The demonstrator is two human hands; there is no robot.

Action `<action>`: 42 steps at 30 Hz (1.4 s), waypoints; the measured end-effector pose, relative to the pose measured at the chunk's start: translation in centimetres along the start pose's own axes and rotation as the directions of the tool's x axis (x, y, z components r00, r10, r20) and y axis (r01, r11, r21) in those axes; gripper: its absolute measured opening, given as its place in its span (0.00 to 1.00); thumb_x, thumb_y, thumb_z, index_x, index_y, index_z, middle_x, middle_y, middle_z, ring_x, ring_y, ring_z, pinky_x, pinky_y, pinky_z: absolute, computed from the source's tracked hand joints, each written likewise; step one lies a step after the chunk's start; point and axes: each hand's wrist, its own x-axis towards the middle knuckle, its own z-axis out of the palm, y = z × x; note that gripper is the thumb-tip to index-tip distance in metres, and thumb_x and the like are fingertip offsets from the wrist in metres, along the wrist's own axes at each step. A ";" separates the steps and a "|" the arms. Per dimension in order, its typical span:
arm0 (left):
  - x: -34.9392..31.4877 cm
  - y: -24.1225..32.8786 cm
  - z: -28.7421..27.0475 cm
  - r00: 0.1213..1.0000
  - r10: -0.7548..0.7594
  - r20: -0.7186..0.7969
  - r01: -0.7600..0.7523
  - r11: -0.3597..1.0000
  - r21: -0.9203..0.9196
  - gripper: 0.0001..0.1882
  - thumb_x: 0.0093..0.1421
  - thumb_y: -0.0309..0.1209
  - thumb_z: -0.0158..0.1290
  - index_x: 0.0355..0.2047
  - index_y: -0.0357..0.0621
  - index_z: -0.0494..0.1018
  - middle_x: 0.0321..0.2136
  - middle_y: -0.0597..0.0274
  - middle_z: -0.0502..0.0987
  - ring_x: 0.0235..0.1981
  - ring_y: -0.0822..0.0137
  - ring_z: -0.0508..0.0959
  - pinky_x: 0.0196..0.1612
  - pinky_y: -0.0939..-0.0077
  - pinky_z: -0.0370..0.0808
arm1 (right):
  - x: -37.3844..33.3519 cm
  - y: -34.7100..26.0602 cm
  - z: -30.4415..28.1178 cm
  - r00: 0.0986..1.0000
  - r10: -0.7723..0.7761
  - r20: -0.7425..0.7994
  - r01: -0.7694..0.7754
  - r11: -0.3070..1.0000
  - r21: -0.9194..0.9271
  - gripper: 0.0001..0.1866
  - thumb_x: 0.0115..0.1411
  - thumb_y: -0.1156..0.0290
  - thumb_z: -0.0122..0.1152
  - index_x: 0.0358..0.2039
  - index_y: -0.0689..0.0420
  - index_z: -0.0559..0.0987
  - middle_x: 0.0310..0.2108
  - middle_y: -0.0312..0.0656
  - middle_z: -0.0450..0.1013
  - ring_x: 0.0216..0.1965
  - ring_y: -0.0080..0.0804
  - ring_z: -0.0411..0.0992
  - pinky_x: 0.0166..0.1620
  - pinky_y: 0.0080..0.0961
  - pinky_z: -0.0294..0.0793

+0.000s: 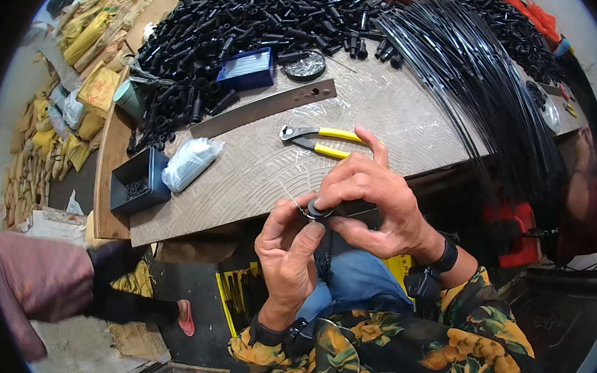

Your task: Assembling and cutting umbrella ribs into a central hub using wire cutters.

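Observation:
Above my lap, just off the table's near edge, both hands meet around a small black round part (320, 211). My left hand (285, 256) pinches it from the left between thumb and fingers. A thin pale wire or pin (289, 193) sticks out up and left beside those fingertips; I cannot tell whether it is fixed to the part. From the right, my right hand (379, 201) grips the same part with curled fingers. Beyond it on the table lie end-cutting pliers (331, 133) with yellow handles, jaws toward the left.
Black tubes (256, 19) are heaped at the back. A blue box (247, 68) of thin pins, a round dish (303, 65), a flat metal bar (266, 109), a plastic bag (192, 164) and a dark bin (141, 181) stand before them. Black rods (471, 81) overhang the right edge. People are on both sides.

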 end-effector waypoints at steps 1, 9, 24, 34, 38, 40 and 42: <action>-0.1 0.1 0.2 1.000 0.019 -0.017 -0.020 1.000 -0.017 0.17 0.50 0.18 0.54 0.42 0.30 0.70 0.36 0.67 0.68 0.36 0.77 0.69 0.44 0.84 0.65 | -0.3 0.0 0.6 0.996 0.078 -0.052 -0.075 0.995 0.066 0.18 0.44 0.73 0.61 0.39 0.51 0.74 0.31 0.30 0.71 0.37 0.24 0.69 0.59 0.46 0.41; -1.0 1.2 -1.6 0.995 0.095 -0.003 -0.095 0.995 0.044 0.21 0.49 0.40 0.61 0.35 0.37 0.70 0.28 0.65 0.69 0.30 0.75 0.69 0.36 0.82 0.67 | -1.2 0.8 4.6 0.923 0.357 0.146 -0.346 0.598 0.723 0.08 0.46 0.76 0.67 0.23 0.59 0.74 0.25 0.31 0.71 0.30 0.15 0.67 0.36 0.14 0.65; -5.7 4.7 -6.6 0.991 0.131 -0.022 -0.128 0.987 0.099 0.19 0.53 0.39 0.58 0.36 0.37 0.67 0.28 0.67 0.65 0.31 0.75 0.65 0.34 0.83 0.65 | -0.3 -1.9 10.7 0.983 0.091 0.159 -0.167 0.804 0.571 0.12 0.47 0.72 0.66 0.24 0.62 0.70 0.20 0.34 0.65 0.23 0.20 0.63 0.27 0.19 0.64; -6.7 5.3 -8.6 0.998 0.023 0.067 -0.027 0.998 0.054 0.19 0.49 0.41 0.60 0.28 0.39 0.67 0.25 0.66 0.63 0.30 0.71 0.67 0.35 0.79 0.66 | 0.1 -1.1 11.6 0.940 0.082 0.330 -0.301 0.648 0.699 0.13 0.44 0.72 0.69 0.25 0.61 0.73 0.22 0.33 0.69 0.24 0.19 0.66 0.27 0.18 0.64; -7.4 5.4 -9.2 0.997 0.052 0.052 -0.057 0.994 0.098 0.19 0.49 0.42 0.61 0.27 0.40 0.66 0.24 0.67 0.60 0.28 0.71 0.64 0.34 0.78 0.65 | 1.0 -1.0 11.5 0.836 0.046 0.547 -0.446 0.638 0.628 0.11 0.44 0.72 0.69 0.22 0.62 0.74 0.20 0.35 0.71 0.23 0.19 0.68 0.27 0.18 0.66; -7.6 5.3 -9.4 0.996 0.081 0.029 -0.082 0.994 0.072 0.20 0.49 0.42 0.60 0.28 0.39 0.66 0.25 0.67 0.60 0.29 0.71 0.64 0.35 0.78 0.65 | 1.0 -1.0 11.9 0.878 0.054 0.475 -0.365 0.717 0.593 0.14 0.44 0.65 0.69 0.22 0.60 0.74 0.18 0.35 0.69 0.22 0.19 0.65 0.26 0.17 0.64; -7.5 5.4 -9.6 0.994 0.093 0.051 -0.096 0.994 0.060 0.19 0.50 0.40 0.60 0.28 0.39 0.66 0.26 0.66 0.61 0.30 0.70 0.64 0.36 0.78 0.65 | 0.6 -1.5 12.0 0.945 0.023 0.326 -0.201 0.829 0.522 0.14 0.44 0.64 0.68 0.25 0.58 0.75 0.22 0.36 0.71 0.21 0.24 0.68 0.26 0.19 0.66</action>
